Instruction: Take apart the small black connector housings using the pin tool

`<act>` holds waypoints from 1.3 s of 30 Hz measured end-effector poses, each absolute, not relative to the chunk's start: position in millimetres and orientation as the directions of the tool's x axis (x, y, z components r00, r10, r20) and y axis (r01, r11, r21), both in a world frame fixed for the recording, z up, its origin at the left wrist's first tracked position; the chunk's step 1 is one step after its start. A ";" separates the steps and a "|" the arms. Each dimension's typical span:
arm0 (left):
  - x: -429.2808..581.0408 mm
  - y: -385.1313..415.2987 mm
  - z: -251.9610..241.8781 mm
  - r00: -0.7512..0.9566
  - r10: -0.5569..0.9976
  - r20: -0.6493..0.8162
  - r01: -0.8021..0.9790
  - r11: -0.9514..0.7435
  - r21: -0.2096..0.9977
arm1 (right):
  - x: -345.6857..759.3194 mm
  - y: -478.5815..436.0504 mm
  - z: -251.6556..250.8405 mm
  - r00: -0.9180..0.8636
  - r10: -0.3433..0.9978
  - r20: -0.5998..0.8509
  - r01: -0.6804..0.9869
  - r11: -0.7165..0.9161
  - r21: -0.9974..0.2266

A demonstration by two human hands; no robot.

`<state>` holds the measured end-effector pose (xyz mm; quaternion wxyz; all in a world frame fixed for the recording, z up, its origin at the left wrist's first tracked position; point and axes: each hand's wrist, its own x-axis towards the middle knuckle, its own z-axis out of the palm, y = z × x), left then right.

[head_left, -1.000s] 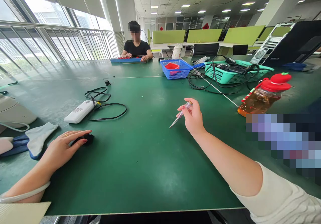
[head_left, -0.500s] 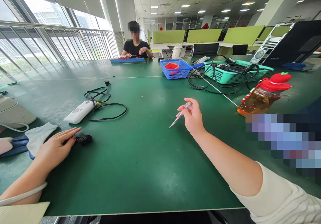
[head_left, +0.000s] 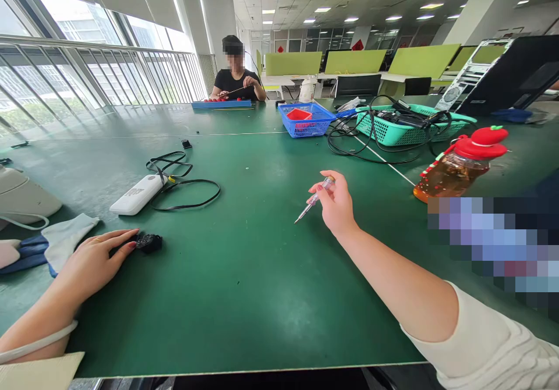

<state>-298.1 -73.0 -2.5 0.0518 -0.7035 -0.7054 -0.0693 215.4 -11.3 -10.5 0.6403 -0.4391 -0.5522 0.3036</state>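
Observation:
My right hand (head_left: 338,204) is closed round the clear handle of a slim screwdriver (head_left: 313,200). Its metal tip points down and to the left, close to the table top. On the left, my left hand (head_left: 98,259) has its thumb and fingertips closed at the left end of a small lumpy black object (head_left: 149,243) lying on the green table (head_left: 244,297). What kind of object it is I cannot make out, and the fingers hide part of it. A blue-and-white cloth item (head_left: 65,238), perhaps a glove, lies just beyond that hand.
A white power bank (head_left: 137,195) lies beside a looped black cable (head_left: 187,206). Further back stand a blue basket (head_left: 308,128) and a green basket (head_left: 388,137) with tangled cables. A red-lidded bottle (head_left: 452,174) stands at right. Another person (head_left: 236,81) sits across the table.
My left fingers have come down and drawn in at the black object, which has shifted very slightly right. My right hand and the screwdriver stay put. The person opposite has raised one hand.

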 end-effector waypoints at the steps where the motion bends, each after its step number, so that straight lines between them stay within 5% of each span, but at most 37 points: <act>1: -299.4 -72.8 -3.0 0.014 0.986 0.168 0.999 -0.020 0.034 | 215.4 -11.4 -10.4 0.205 0.873 0.442 0.098 0.431 -0.897; 12: -276.1 -84.9 10.7 0.098 0.933 0.346 0.964 -0.175 0.199 | 215.5 -10.0 -12.0 0.195 0.869 0.455 0.103 0.444 -0.890; 16: -270.4 -87.2 7.0 0.225 0.934 0.278 0.932 -0.290 0.218 | 215.7 -9.9 -12.5 0.194 0.865 0.463 0.101 0.452 -0.886; 26: -263.6 -82.2 3.2 0.348 0.893 0.284 0.917 -0.388 0.096 | 215.1 -10.8 -11.2 0.198 0.869 0.454 0.099 0.443 -0.891; 39: -263.8 -80.7 2.7 0.352 0.897 0.269 0.915 -0.390 0.103 | 215.5 -11.1 -10.8 0.185 0.869 0.459 0.105 0.447 -0.888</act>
